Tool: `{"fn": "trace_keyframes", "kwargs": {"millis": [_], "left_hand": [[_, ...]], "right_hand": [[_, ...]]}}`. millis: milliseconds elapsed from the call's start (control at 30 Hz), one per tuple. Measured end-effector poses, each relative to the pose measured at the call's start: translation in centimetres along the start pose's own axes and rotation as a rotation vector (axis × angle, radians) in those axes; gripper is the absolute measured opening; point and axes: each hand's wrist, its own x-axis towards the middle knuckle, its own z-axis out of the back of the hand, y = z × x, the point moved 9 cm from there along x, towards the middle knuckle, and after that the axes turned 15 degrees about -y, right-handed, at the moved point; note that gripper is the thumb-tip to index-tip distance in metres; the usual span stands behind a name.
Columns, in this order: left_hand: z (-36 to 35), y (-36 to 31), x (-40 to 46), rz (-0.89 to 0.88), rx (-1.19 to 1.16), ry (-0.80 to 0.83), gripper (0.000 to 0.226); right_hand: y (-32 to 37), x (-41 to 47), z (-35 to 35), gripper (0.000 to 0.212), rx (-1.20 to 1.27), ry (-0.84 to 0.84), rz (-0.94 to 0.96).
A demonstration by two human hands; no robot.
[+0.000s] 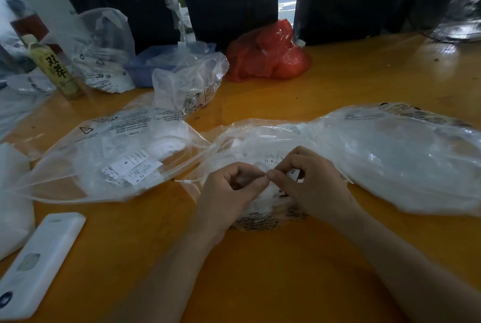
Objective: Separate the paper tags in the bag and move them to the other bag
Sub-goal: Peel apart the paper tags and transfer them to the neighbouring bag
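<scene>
Two clear plastic bags lie on the orange table. The right bag point(390, 156) is large, and its open end lies under my hands. The left bag point(109, 156) holds white paper tags point(132, 169) marked with an S. My left hand point(229, 187) and my right hand point(309, 179) meet fingertip to fingertip over the right bag's mouth. Both pinch a small bunch of white paper tags point(273, 192). One tag marked XL point(293, 173) shows under my right fingers.
A white flat device point(39, 257) lies at the near left. A drink bottle point(53, 68), several clear bags point(104, 52), a blue tray point(153, 65) and a red bag point(270, 54) stand along the back. Another white bag point(13, 197) sits at the left edge.
</scene>
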Motion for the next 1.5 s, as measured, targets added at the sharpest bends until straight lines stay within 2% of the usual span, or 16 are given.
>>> {"fn": "trace_keyframes", "kwargs": {"millis": [100,233,300,333,433,533,700,867,967,1200,1367,1500], "left_hand": [[0.5,0.5,0.3,0.143,-0.227,-0.067,0.014],[0.5,0.7,0.5,0.272,-0.534,-0.079,0.011],[0.5,0.5,0.4,0.284,-0.579,-0.076,0.01],[0.4,0.4,0.3,0.275,-0.568,-0.069,0.007],[0.4,0.0,0.2,0.225,-0.449,-0.055,0.006],[0.5,-0.1,0.0,0.177,-0.341,-0.051,0.013],[0.3,-0.3,-0.2,0.127,-0.278,-0.039,0.02],[0.0,-0.2,-0.2,0.128,-0.317,-0.04,0.023],[-0.2,0.1,-0.2,0.17,-0.406,-0.041,0.02],[-0.5,0.6,-0.1,0.166,-0.392,-0.003,0.027],[-0.7,0.3,-0.3,0.141,-0.329,0.016,0.046],[-0.6,0.1,-0.4,0.114,-0.268,0.006,0.04]], "right_hand": [[-0.4,0.0,-0.1,0.022,0.022,0.039,-0.018],[-0.3,-0.3,-0.9,0.039,0.035,0.124,-0.041],[-0.6,0.0,-0.4,0.029,0.054,0.081,-0.068],[-0.9,0.2,-0.1,0.026,0.095,0.056,-0.096],[-1.6,0.5,0.9,0.045,0.212,-0.01,-0.161],[-2.0,0.8,2.1,0.022,0.283,-0.095,-0.209],[-1.8,0.7,3.2,0.01,0.428,-0.178,-0.237],[-1.6,0.7,3.6,0.01,0.384,-0.22,-0.226],[-1.5,0.8,3.9,0.008,0.45,-0.253,-0.221],[-1.0,0.7,3.3,0.012,0.502,-0.193,-0.19],[-0.1,0.5,2.9,0.015,0.396,-0.162,-0.101],[0.1,0.5,2.6,0.013,0.27,-0.181,-0.038]]}}
